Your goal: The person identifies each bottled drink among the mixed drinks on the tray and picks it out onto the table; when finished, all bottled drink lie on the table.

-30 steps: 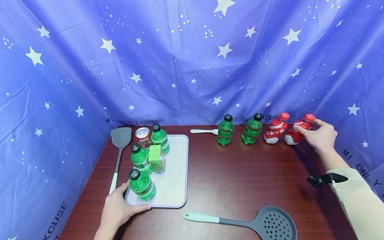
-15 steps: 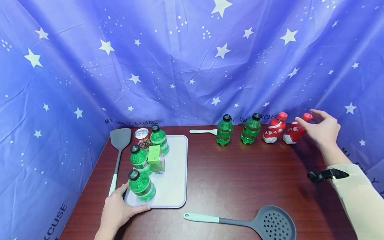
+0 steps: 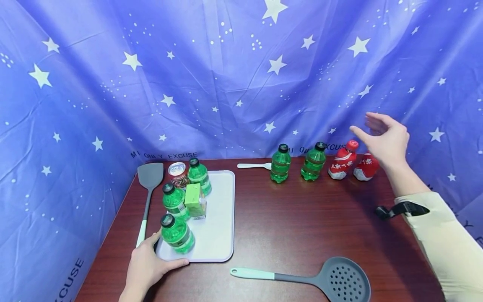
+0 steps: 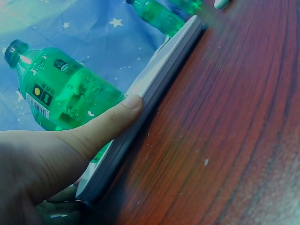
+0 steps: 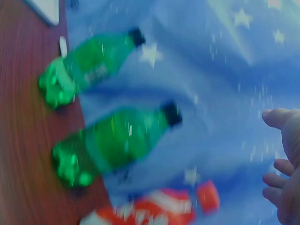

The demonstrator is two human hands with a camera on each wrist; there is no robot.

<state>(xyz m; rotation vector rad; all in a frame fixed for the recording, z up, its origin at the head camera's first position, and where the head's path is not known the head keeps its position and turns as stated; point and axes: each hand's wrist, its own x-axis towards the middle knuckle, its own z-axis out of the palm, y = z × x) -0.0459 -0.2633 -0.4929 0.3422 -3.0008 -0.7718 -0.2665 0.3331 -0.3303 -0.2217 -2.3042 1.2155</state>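
Note:
At the near left corner of the white tray (image 3: 220, 214), my left hand (image 3: 145, 264) grips the edge, its thumb along the front rim and its fingers round the left side. Closest to it stands a green bottle (image 3: 177, 235) with a black cap. Two more green bottles, (image 3: 175, 201) one in the middle and a farther bottle (image 3: 200, 176), stand with a green carton (image 3: 195, 201) on the tray. My right hand (image 3: 388, 142) is raised, fingers spread and holding nothing. Behind it a red bottle (image 3: 365, 167) is partly hidden, beside another red bottle (image 3: 342, 161).
Two green bottles, the left bottle (image 3: 281, 164) and the right bottle (image 3: 313, 162), stand along the back by a white fork (image 3: 253, 166). A can (image 3: 178, 173) stands by the tray, a grey spatula (image 3: 151, 176) left of it. A slotted skimmer (image 3: 345, 279) lies in front.
My right hand has let go of the rightmost red bottle, lifted, and moved up and left above the red bottles. The left hand stays at the tray corner.

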